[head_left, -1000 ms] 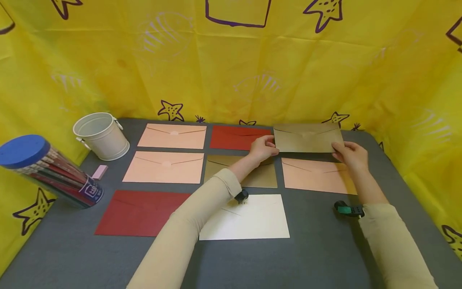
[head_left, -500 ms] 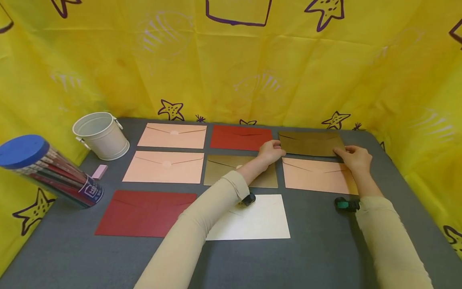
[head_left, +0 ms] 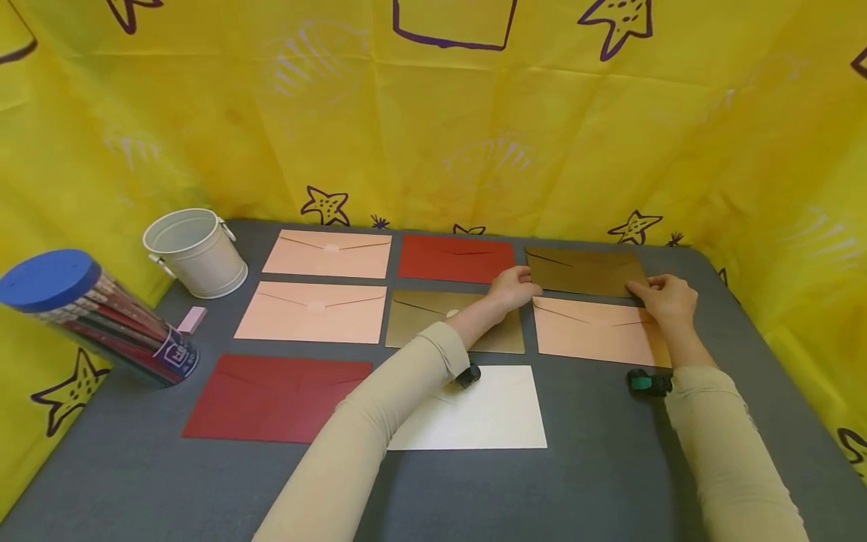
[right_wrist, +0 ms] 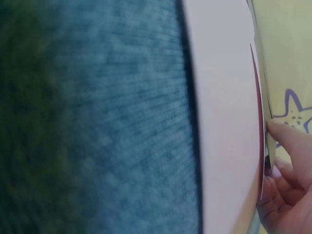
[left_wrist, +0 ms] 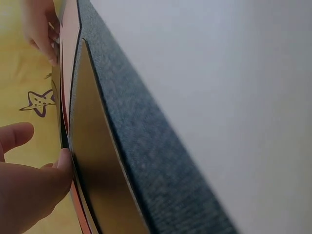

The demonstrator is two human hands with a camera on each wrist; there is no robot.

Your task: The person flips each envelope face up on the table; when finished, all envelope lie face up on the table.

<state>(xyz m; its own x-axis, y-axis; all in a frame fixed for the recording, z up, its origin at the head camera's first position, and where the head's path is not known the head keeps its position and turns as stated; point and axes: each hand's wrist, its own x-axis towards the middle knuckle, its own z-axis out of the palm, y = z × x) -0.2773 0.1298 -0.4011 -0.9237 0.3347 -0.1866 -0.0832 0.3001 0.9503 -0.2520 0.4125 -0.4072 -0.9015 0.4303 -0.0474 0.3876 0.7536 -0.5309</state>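
A dark gold envelope [head_left: 581,269] lies in the far right of the rows, just behind a peach envelope [head_left: 596,335]. At its near right corner my right hand [head_left: 670,302] pinches it; in the right wrist view the corner sits between thumb and fingers [right_wrist: 285,131]. My left hand [head_left: 509,290] is by its near left corner. The left wrist view shows that thumb [left_wrist: 64,161] touching the edge and the index finger held apart. Under the left forearm lies another gold envelope [head_left: 413,320], partly covered. Beyond the left hand is a red envelope [head_left: 454,257].
More peach envelopes [head_left: 308,312] lie at the left, with a dark red envelope [head_left: 264,399] and a white envelope [head_left: 501,406] in front. A white bucket [head_left: 196,256], a pink eraser [head_left: 193,320] and a tilted pencil tub [head_left: 108,324] stand at the left.
The gold envelope has come down from a raised tilt to lie near the table, slightly right and nearer. Both hands lowered with it. The left hand's thumb and index now stand apart.
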